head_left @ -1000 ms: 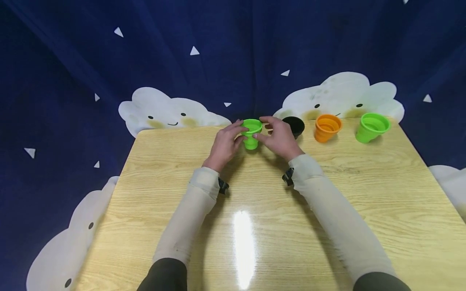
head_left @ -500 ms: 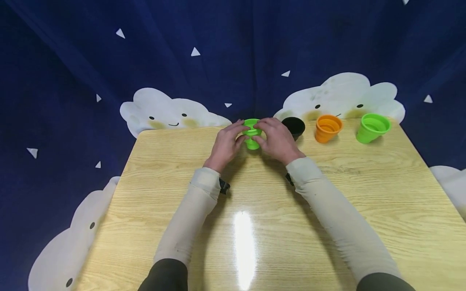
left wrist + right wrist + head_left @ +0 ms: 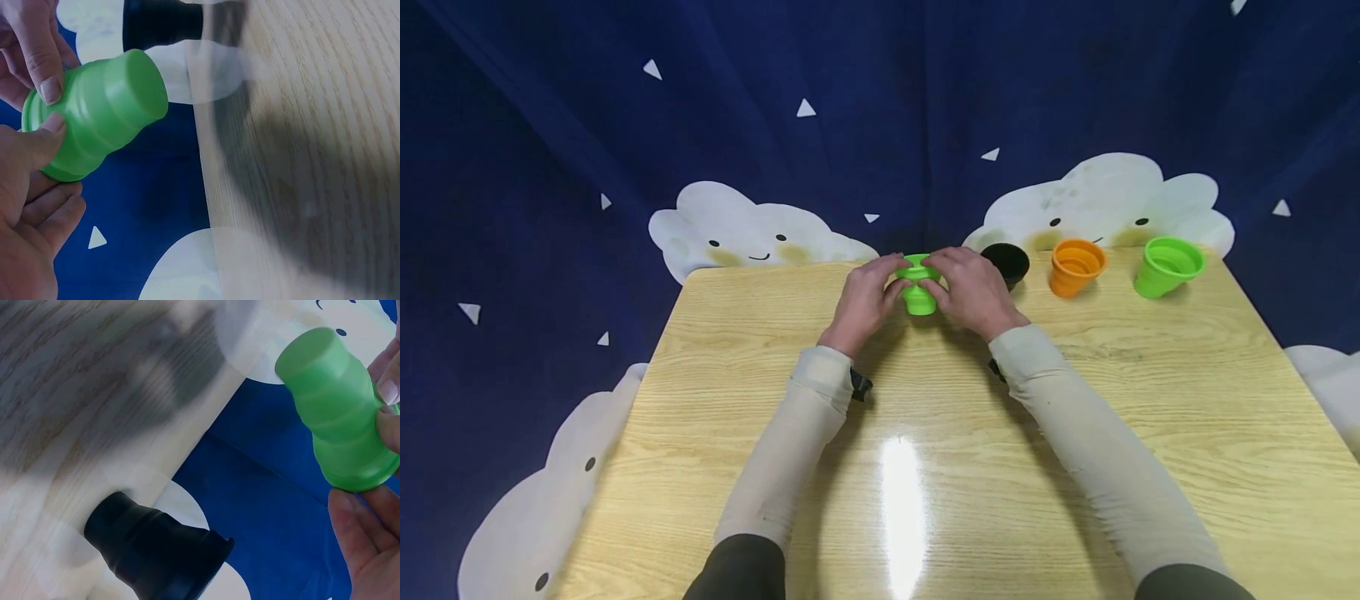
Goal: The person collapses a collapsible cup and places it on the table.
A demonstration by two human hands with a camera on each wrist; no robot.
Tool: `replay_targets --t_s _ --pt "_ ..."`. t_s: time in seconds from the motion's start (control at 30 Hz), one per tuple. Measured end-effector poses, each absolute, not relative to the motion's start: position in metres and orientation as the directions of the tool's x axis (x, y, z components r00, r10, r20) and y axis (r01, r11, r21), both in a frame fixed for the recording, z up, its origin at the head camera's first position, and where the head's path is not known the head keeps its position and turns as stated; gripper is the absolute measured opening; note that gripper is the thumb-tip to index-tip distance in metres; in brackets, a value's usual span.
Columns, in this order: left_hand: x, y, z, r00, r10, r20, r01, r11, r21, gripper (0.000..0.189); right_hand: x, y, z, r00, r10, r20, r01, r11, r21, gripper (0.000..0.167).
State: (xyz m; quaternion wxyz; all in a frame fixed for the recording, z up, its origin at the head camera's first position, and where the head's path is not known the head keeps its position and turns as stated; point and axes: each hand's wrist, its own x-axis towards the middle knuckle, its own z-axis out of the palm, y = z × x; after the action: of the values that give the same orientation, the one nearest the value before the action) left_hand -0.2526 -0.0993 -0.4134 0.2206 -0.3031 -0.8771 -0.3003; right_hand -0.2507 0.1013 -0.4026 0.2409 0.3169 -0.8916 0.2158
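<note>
A light green ribbed collapsible cup (image 3: 921,302) is held between both hands near the table's far edge. My left hand (image 3: 863,302) grips its left side, thumb on the near wall and fingers round the rim. On the other side my right hand (image 3: 973,290) holds it the same way. Both wrist views show the green cup (image 3: 103,103) with its base off the tabletop. In the right wrist view, thumbs press the green cup (image 3: 337,415) while fingers reach its wide end. The cup's inside is mostly hidden by the fingers.
Right of the hands stand a black cup (image 3: 1006,263), an orange cup (image 3: 1076,267) and another green cup (image 3: 1167,265), in a row along the far edge of the wooden table (image 3: 737,367). Behind hangs a dark blue curtain (image 3: 865,67) with clouds and triangles.
My right hand has moved left and taken hold of the green cup. The cup has since shifted slightly toward me, its rim now more covered by fingers. My left hand has barely moved.
</note>
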Motion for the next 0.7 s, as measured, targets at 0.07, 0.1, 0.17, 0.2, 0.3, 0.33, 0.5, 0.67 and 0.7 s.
replay_targets --t_s 0.07,0.1,0.17,0.2,0.3,0.33,0.5,0.67,0.7 --pt "-0.2524 -0.0997 -0.4133 -0.721 0.4 0.566 0.663 0.636 0.396 0.021 -0.2502 0.1012 -0.4019 -0.685 -0.464 0.562 -0.664 0.715 -0.219 0.027" --pt "-0.2524 -0.0999 -0.4132 -0.723 0.4 0.563 0.661 0.637 0.396 0.021 -0.2497 0.1012 -0.4013 -0.687 -0.464 0.559 -0.662 0.718 -0.216 0.027" --pt "-0.2523 -0.1 -0.4127 -0.729 0.401 0.554 0.655 0.643 0.397 0.022 -0.2489 0.1012 -0.4001 -0.691 -0.466 0.553 -0.655 0.726 -0.207 0.028" --pt "-0.2523 -0.1001 -0.4124 -0.733 0.401 0.549 0.651 0.647 0.397 0.022 -0.2488 0.1013 -0.3996 -0.694 -0.466 0.549 -0.652 0.731 -0.203 0.027" --pt "-0.2518 -0.0999 -0.4115 -0.746 0.402 0.531 0.64 0.656 0.401 0.024 -0.2486 0.1014 -0.3988 -0.703 -0.469 0.534 -0.643 0.741 -0.195 0.027" --pt "-0.2516 -0.0999 -0.4111 -0.75 0.403 0.525 0.636 0.658 0.403 0.024 -0.2488 0.1014 -0.3988 -0.705 -0.472 0.528 -0.641 0.744 -0.191 0.026" --pt "-0.2504 -0.0999 -0.4088 -0.765 0.409 0.497 0.621 0.67 0.406 0.027 -0.25 0.1013 -0.399 -0.723 -0.478 0.499 -0.63 0.753 -0.191 0.022" --pt "-0.2501 -0.0997 -0.4073 -0.781 0.397 0.483 0.601 0.689 0.405 0.032 -0.2513 0.1005 -0.3996 -0.731 -0.478 0.487 -0.625 0.755 -0.197 0.021" --pt "-0.2502 -0.0995 -0.4074 -0.784 0.393 0.48 0.596 0.692 0.407 0.033 -0.2516 0.1003 -0.3998 -0.73 -0.479 0.487 -0.626 0.755 -0.195 0.022"
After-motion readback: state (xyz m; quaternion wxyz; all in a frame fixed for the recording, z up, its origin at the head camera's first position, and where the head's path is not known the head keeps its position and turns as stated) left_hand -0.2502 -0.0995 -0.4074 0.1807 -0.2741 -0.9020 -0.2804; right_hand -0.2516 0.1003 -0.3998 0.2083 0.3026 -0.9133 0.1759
